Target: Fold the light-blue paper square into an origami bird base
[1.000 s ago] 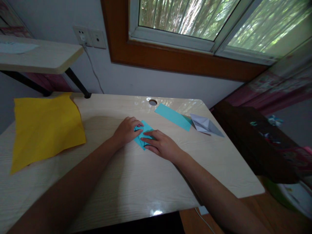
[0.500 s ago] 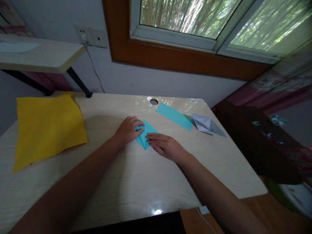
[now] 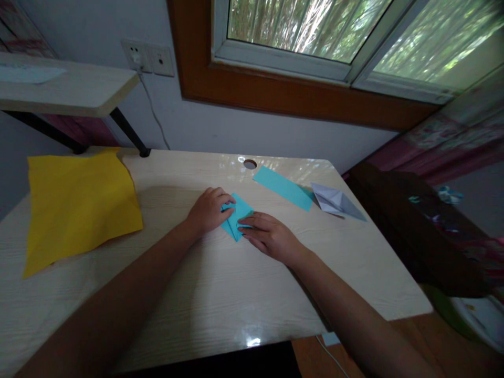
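A folded turquoise paper (image 3: 238,215), diamond-shaped with creased flaps, lies on the desk between my two hands. My left hand (image 3: 210,209) is at its left corner, fingers bent, with thumb and forefinger closed on the edge. From the right, my right hand (image 3: 271,235) rests its stretched fingers flat on the paper's right flap. Part of the right side is covered by those fingers. The lower tip of the paper points toward me and stays uncovered.
A turquoise paper strip (image 3: 283,188) lies behind my right hand, beside a folded white paper (image 3: 334,200). A yellow sheet (image 3: 82,210) spreads at the left, near a raised shelf (image 3: 71,89) on black legs. The desk (image 3: 244,294) has a cable hole (image 3: 250,164) at the back.
My right fingers have slid slightly back toward the right and down, baring more of the paper's right edge. My left hand keeps its place on the paper.
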{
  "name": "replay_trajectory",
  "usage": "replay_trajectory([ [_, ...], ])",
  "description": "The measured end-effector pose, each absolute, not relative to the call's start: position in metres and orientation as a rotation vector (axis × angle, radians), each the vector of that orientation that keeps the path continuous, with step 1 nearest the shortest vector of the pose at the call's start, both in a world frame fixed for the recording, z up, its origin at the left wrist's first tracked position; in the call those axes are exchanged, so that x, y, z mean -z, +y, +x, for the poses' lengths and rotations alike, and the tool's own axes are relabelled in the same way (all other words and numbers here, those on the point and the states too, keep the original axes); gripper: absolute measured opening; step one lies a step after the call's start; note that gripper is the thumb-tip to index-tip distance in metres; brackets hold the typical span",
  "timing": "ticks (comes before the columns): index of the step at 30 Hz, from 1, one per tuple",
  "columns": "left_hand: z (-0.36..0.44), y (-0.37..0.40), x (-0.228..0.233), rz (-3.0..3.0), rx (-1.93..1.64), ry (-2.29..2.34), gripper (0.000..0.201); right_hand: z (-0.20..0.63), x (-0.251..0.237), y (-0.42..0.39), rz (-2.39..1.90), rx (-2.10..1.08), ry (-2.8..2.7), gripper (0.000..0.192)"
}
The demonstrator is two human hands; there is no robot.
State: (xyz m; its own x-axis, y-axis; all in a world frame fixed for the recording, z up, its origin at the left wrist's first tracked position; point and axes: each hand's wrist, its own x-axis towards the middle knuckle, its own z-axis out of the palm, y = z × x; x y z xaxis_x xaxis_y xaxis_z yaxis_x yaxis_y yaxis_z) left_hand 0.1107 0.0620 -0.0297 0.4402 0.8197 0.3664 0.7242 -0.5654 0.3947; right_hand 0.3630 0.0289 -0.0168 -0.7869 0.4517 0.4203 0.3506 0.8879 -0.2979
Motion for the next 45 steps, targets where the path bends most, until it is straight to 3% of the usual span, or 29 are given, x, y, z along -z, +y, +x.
replay_trajectory([
  [19, 0.123, 0.044, 0.019, 2.729, -0.478, 1.573, 0.029, 0.362, 0.02, 0.025, -0.583, -0.194, -2.614, 0.029],
  [45, 0.131, 0.038, 0.016, 2.733, -0.368, 1.717, 0.027, 0.362, 0.015, 0.022, -0.513, -0.304, -2.579, 0.03],
])
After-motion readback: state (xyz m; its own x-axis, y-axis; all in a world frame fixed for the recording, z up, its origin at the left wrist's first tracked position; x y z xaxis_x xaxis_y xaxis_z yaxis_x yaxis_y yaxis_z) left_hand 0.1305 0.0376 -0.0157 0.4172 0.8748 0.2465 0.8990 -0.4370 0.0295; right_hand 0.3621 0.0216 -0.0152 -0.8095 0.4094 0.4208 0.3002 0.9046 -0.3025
